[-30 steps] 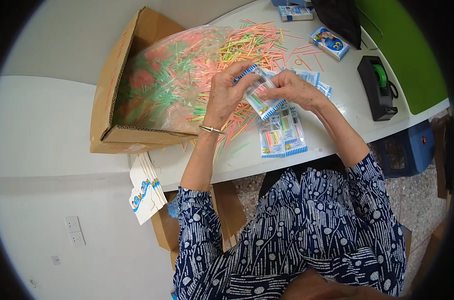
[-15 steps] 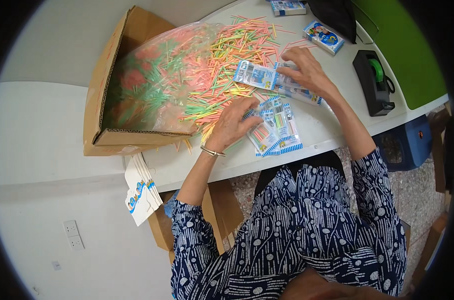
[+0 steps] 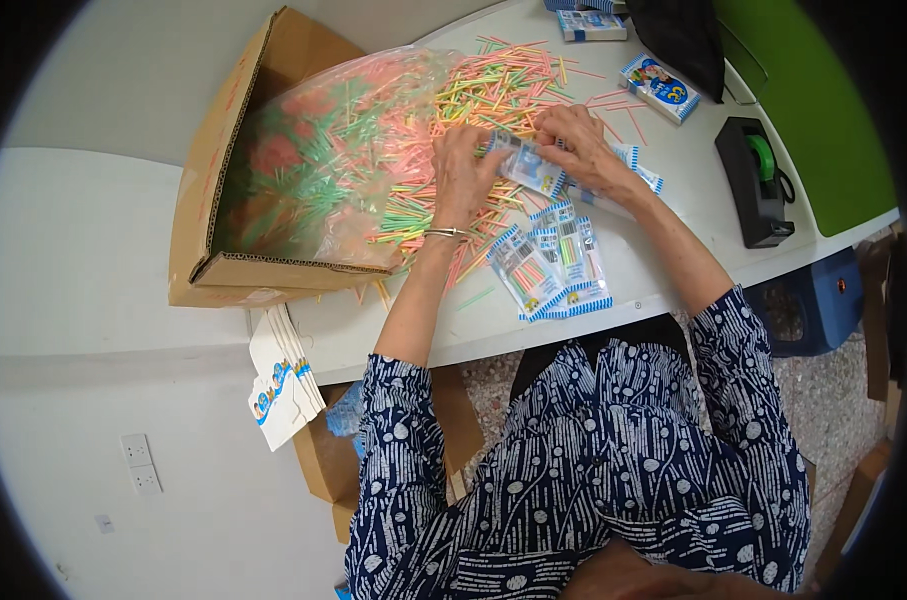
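Note:
My left hand [image 3: 461, 178] pinches the left end of a small clear plastic packet [image 3: 529, 172] with blue and white print. At the packet's upper right edge, my right hand [image 3: 585, 155] has thumb and fingers closed on it. More packets lie partly hidden beneath my right hand and wrist. Nearer to me, several packets [image 3: 551, 283] with coloured sticks inside lie overlapping on the white table [image 3: 663, 235]. Just beyond my hands spreads a heap of thin pink, green and yellow sticks [image 3: 508, 85].
An open cardboard box [image 3: 198, 220] lies on the left, a clear bag [image 3: 323, 150] of sticks spilling from it. Small printed boxes [image 3: 661, 88] and a black tape dispenser [image 3: 748, 190] stand at right. White printed cards [image 3: 283, 375] hang by the table's left edge.
My left hand has moved away from the filled packets, up to the packet near my right hand, and taken hold of its left end. My right hand has shifted slightly left and closed.

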Demonstrator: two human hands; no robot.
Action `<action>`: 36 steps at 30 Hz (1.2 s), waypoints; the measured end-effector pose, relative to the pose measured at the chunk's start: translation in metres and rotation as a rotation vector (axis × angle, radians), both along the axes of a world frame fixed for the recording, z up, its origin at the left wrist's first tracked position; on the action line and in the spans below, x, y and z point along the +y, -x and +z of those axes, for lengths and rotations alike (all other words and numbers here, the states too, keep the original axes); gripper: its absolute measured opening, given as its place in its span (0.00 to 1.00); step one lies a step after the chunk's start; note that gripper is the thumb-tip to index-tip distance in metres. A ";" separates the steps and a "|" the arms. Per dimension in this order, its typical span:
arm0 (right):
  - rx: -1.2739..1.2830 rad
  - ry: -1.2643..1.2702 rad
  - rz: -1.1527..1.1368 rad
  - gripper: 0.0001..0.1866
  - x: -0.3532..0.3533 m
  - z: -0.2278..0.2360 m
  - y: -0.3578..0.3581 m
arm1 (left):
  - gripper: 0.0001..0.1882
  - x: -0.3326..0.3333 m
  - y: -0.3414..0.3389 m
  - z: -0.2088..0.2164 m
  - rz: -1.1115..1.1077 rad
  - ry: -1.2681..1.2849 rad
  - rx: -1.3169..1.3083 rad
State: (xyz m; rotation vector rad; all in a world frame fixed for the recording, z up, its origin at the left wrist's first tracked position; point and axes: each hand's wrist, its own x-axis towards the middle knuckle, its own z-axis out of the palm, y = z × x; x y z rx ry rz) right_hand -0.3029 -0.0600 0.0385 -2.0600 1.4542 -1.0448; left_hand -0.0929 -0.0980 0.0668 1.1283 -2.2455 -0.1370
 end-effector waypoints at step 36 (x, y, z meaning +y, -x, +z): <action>-0.567 -0.199 -0.188 0.15 0.015 0.012 0.036 | 0.28 0.009 -0.005 0.034 -0.306 0.245 -0.725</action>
